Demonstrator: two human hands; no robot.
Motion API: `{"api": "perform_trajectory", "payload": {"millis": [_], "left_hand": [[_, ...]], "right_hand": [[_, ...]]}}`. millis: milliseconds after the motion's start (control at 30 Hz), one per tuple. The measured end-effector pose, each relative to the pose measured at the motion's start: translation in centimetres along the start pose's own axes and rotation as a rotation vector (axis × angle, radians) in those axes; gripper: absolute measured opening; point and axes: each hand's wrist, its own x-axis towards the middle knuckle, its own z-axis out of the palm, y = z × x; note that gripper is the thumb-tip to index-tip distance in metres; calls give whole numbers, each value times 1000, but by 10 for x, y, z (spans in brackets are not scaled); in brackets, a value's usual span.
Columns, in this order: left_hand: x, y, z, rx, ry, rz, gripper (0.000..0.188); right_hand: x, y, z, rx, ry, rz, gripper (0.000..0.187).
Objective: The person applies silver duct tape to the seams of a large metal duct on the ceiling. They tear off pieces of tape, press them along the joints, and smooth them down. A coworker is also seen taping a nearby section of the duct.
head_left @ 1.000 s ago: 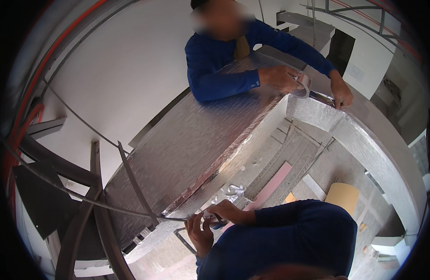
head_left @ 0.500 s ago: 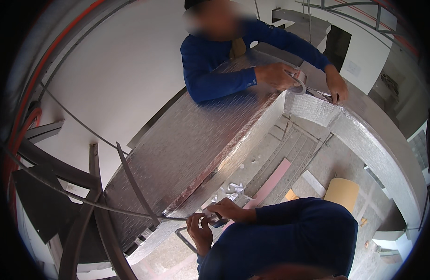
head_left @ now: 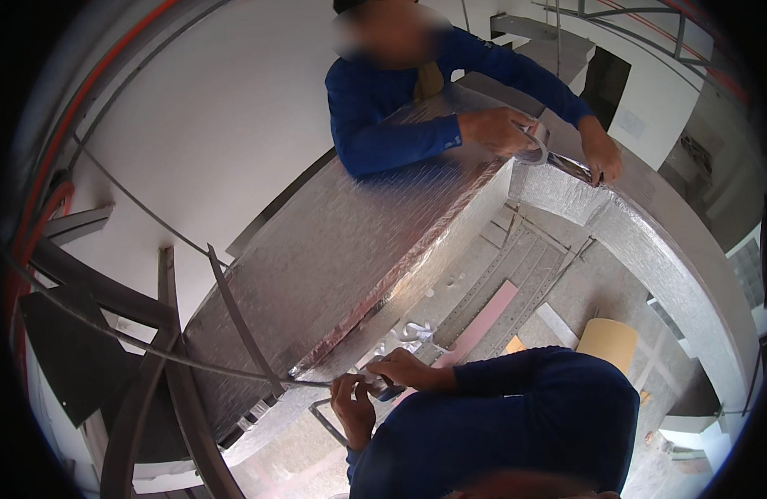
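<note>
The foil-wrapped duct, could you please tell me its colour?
The foil-wrapped duct is silver; it shows best in the head view.

Building site, foil-clad duct point(head_left: 342, 258), unfinished floor point(head_left: 604, 287)

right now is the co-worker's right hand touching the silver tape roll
Touching. The head view shows the co-worker's right hand gripping the silver tape roll, its fingers against the roll's edge.

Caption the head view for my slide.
Left hand and right hand close together by a foil-covered duct; a co-worker across it holds a tape roll.
</note>
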Motion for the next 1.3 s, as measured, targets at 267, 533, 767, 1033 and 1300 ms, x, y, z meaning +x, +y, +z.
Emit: {"api": "perform_trajectory", "payload": {"millis": [267, 533, 767, 1033, 1300], "left_hand": [[0, 2, -2, 26, 22, 28, 11], [-5, 1, 1, -34, 50, -58, 42], [-18, -4, 1, -445, -76, -438, 70], [-23, 0, -1, -580, -207, -590, 67], [-23, -5, 5, -592, -153, -533, 64]], "right_hand": [[0, 3, 4, 22, -5, -11, 49], [-1, -5, 3, -46, -4, -17, 48], [-7, -5, 0, -427, 6, -381, 33], [-13, -15, 3, 148, 14, 132, 41], [-12, -18, 4, 190, 36, 187, 50]]}}
